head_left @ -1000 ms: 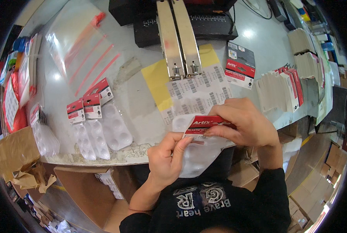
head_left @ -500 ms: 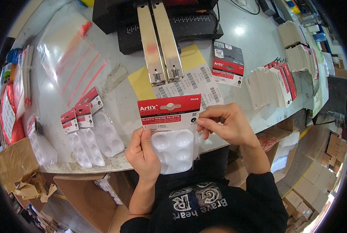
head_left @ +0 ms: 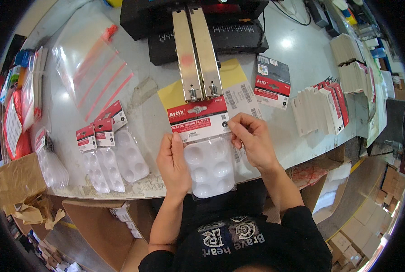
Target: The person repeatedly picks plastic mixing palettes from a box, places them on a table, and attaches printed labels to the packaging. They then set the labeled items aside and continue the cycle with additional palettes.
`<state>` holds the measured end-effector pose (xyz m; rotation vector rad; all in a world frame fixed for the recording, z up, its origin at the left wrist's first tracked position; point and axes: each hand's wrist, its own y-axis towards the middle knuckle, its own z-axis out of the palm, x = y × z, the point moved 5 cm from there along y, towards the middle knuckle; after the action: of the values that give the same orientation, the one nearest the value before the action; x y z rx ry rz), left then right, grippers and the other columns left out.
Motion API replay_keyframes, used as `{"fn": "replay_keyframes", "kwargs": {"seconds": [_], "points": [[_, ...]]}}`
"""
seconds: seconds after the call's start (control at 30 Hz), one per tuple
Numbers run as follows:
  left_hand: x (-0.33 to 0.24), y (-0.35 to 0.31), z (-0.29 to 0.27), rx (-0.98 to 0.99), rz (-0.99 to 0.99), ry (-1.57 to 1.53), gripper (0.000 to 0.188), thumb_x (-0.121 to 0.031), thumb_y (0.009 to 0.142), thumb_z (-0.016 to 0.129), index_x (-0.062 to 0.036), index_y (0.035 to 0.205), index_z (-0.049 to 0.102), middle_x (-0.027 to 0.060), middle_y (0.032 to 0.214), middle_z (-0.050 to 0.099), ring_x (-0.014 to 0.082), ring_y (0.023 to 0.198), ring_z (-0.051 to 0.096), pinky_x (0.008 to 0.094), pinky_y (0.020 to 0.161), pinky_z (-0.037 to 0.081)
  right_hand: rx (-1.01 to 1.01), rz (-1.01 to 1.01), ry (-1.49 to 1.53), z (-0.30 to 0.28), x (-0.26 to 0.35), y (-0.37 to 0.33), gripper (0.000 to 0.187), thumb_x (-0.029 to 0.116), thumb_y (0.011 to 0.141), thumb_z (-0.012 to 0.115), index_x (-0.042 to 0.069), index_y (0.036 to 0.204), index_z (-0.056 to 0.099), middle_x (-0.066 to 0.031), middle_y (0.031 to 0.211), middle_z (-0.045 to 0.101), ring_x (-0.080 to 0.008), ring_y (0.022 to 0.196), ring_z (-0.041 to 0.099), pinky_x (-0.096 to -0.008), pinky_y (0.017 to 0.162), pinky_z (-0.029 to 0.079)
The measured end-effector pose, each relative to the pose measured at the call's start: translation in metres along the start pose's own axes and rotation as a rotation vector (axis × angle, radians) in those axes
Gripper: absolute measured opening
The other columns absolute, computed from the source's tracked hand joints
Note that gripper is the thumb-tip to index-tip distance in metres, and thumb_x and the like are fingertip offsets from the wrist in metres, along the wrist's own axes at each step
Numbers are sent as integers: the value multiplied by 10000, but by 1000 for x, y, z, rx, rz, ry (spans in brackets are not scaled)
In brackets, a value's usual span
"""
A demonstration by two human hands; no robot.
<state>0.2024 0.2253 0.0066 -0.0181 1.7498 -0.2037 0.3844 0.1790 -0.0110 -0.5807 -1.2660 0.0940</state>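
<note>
A white plastic paint palette (head_left: 211, 168) in a clear bag hangs below its red-and-white header card (head_left: 198, 121). My left hand (head_left: 174, 163) is closed on the card's lower left corner, thumb on top. My right hand (head_left: 251, 139) pinches the card's right edge. The upper edge of the card meets the tips of two metal arms (head_left: 198, 59) on a black machine (head_left: 155, 47); whether it lies under them I cannot tell. A sheet of barcode labels (head_left: 245, 97) and a yellow sheet (head_left: 234, 72) lie beneath.
Several carded palettes (head_left: 105, 167) lie at left, beside a stacked bunch (head_left: 53, 165). Clear bags with red stripes (head_left: 91, 68) lie behind. At right are a folded card (head_left: 273, 84) and card stacks (head_left: 318, 109). Open cardboard boxes (head_left: 105, 226) stand below the table edge.
Both hands have carried the carded palette away from me, bringing the card's top edge up to the metal arms. The view has shifted slightly.
</note>
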Motion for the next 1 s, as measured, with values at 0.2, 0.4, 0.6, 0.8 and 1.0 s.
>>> {"fn": "replay_keyframes", "kwargs": {"seconds": [0.2,0.4,0.6,0.8,1.0], "points": [[0,31,12,-33,-30,-92,305,-190,999,413,-30,740,428,-16,658,403,57,648,338,219,585,325,-84,-178,-24,6,20,28,165,132,898,567,13,788,598,20,644,530,-36,558,450,-195,514,353],[23,55,13,-2,44,-100,300,-195,999,410,-26,757,465,-20,668,425,60,644,343,216,589,323,-93,-237,-5,-1,-4,46,169,147,904,570,7,821,615,9,652,555,-44,559,470,-202,513,373],[6,40,-21,-107,596,551,286,-228,985,436,4,866,555,41,754,536,121,726,482,275,667,402,-273,-516,-398,-26,71,2,159,131,911,534,11,855,621,-26,743,609,-108,639,556,-244,576,443],[-32,32,-172,-679,98,1152,307,-294,920,550,6,984,561,114,945,544,238,870,531,357,771,432,-825,-449,-1253,-200,137,-49,645,400,842,637,30,1333,443,-186,1326,494,-283,1201,505,-372,998,386],[20,-9,-29,-13,367,847,293,-233,784,710,-25,916,552,139,949,517,305,943,517,405,821,412,-734,-299,-1110,-237,110,-35,807,455,695,775,26,1314,485,-186,1161,612,-262,1061,594,-357,940,432]]}}
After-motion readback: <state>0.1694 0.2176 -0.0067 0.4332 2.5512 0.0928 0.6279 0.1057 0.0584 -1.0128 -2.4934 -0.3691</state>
